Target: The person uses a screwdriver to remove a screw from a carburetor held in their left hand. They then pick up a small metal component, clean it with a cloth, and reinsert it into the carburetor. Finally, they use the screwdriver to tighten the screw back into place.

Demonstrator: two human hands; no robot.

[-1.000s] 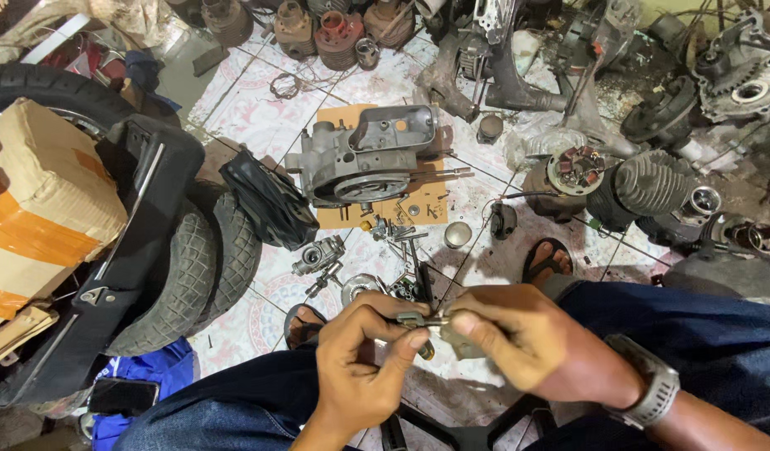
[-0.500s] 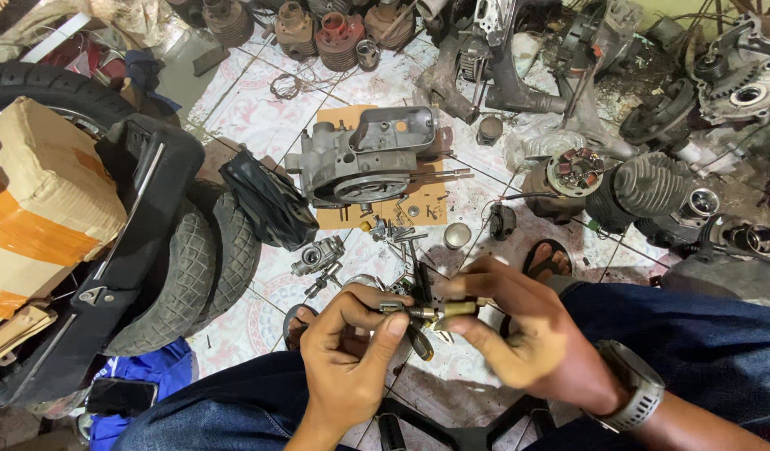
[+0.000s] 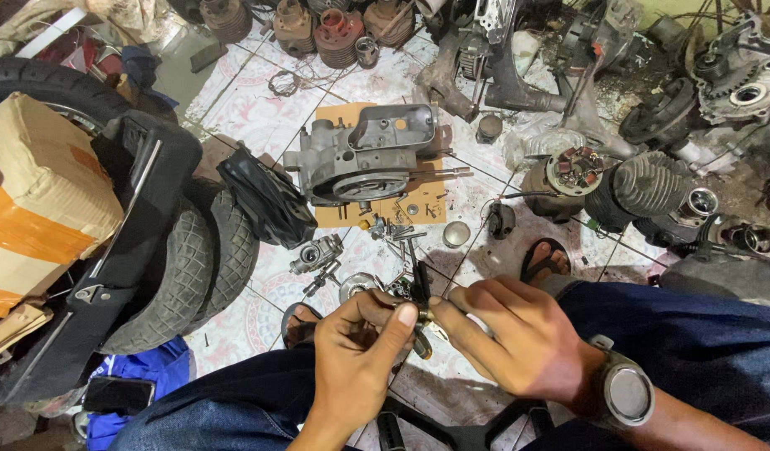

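My left hand (image 3: 355, 355) and my right hand (image 3: 510, 334) meet over my lap, both pinching a small metal part (image 3: 420, 321) with a brass-coloured end and a dark piece sticking up from it. My left thumb presses against its left end; my right fingertips grip its right end. A watch (image 3: 627, 392) is on my right wrist. On the tiled floor just beyond my hands lie several small loose parts (image 3: 401, 230) and a small carburettor-like piece (image 3: 316, 255). A grey engine casing (image 3: 364, 154) rests on a piece of brown cardboard (image 3: 335, 113).
Tyres (image 3: 184, 267) and a taped cardboard box (image 3: 34, 200) fill the left side. Finned cylinders (image 3: 318, 25) stand at the back. Engine parts (image 3: 652, 184) crowd the right. My sandalled feet (image 3: 545, 257) rest on the floor. A phone (image 3: 118, 392) lies at lower left.
Both hands have shifted slightly while working the small part between the fingertips; my left thumb now presses on its end. Nothing on the floor has moved.
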